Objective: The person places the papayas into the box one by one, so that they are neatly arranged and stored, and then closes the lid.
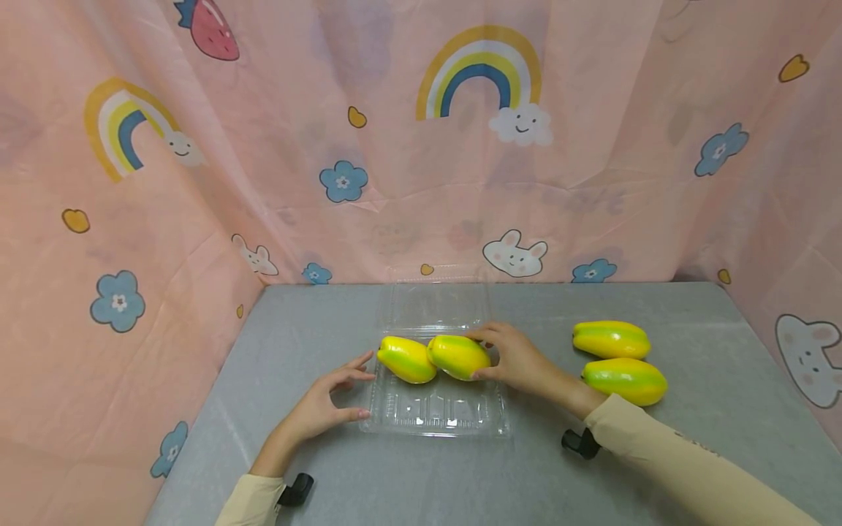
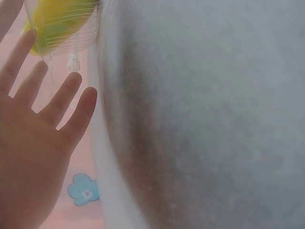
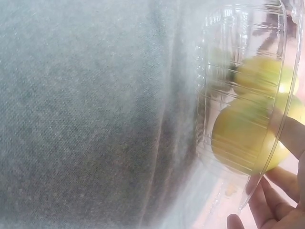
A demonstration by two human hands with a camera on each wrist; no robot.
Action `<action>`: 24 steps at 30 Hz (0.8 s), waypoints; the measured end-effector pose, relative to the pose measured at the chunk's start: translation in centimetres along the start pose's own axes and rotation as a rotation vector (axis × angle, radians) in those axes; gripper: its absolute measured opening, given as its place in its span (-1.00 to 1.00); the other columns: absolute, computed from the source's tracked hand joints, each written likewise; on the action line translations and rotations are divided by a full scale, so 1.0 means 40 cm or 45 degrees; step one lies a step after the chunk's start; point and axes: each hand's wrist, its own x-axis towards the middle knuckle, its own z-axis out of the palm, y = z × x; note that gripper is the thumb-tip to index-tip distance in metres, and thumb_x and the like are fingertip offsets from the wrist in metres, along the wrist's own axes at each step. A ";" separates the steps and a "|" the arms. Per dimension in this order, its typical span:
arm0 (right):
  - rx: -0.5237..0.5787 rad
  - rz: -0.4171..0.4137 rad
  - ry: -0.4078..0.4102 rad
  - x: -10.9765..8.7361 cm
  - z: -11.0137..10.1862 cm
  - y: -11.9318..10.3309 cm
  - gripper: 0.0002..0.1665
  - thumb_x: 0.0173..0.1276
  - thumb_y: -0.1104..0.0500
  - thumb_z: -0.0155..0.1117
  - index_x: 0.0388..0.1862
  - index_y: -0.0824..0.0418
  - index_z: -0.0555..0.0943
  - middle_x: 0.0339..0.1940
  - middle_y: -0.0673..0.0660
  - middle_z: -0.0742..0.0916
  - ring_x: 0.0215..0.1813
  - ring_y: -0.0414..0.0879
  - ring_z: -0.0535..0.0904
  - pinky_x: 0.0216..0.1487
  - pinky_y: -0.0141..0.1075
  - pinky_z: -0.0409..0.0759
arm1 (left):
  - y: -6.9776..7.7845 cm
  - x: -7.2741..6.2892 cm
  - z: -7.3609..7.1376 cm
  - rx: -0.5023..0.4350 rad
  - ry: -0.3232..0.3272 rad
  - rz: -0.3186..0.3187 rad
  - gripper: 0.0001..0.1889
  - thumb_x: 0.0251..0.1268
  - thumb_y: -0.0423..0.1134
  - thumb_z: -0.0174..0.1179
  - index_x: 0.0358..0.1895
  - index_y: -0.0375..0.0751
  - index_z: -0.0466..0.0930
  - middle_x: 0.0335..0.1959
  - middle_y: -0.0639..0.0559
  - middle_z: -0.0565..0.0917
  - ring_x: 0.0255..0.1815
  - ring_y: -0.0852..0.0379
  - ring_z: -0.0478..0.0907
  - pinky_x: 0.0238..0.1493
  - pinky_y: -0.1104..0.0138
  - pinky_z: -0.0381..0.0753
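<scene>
A clear plastic clamshell box [image 1: 437,420] lies opened on the table, its lid [image 1: 437,307] folded back toward the curtain. Two yellow-green papayas sit end to end across the rear of its base: a left papaya [image 1: 406,361] and a right papaya [image 1: 455,356]. My right hand [image 1: 520,361] holds the right papaya by its outer end, thumb in front and fingers behind. Through the box's clear wall, the right wrist view shows this papaya [image 3: 243,136] beside the fingers. My left hand [image 1: 322,405] has its fingers extended at the box's left edge, spread in the left wrist view.
Two more papayas lie to the right on the grey table [image 1: 316,314], a rear one [image 1: 612,340] and a front one [image 1: 625,381], beyond my right forearm. A pink patterned curtain [image 1: 408,161] hangs along the back and both sides.
</scene>
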 end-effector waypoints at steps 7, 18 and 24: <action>-0.036 0.003 0.004 -0.001 0.003 -0.001 -0.22 0.01 0.00 0.63 0.26 0.06 0.59 0.10 0.03 0.67 0.13 -0.04 0.57 0.22 0.00 0.58 | -0.001 0.000 0.001 0.003 0.001 0.002 -0.41 0.03 -0.13 0.51 0.20 -0.03 0.59 0.57 0.15 0.25 0.60 -0.08 0.18 0.38 0.05 0.44; -0.087 0.029 0.010 -0.001 0.013 0.003 -0.20 -0.02 0.00 0.64 0.26 0.06 0.59 0.10 0.04 0.66 0.15 -0.01 0.53 0.25 0.03 0.55 | 0.003 0.001 -0.001 0.008 -0.003 -0.012 -0.41 0.02 -0.12 0.51 0.21 -0.01 0.59 0.57 0.16 0.24 0.60 -0.07 0.18 0.38 0.04 0.44; -0.082 0.043 -0.001 -0.003 0.013 0.000 -0.21 -0.01 0.01 0.64 0.26 0.06 0.59 0.10 0.04 0.65 0.16 -0.01 0.52 0.26 0.04 0.55 | 0.004 0.001 0.000 -0.002 -0.001 -0.002 -0.41 0.02 -0.14 0.52 0.20 0.00 0.59 0.57 0.12 0.25 0.59 -0.07 0.18 0.38 0.06 0.45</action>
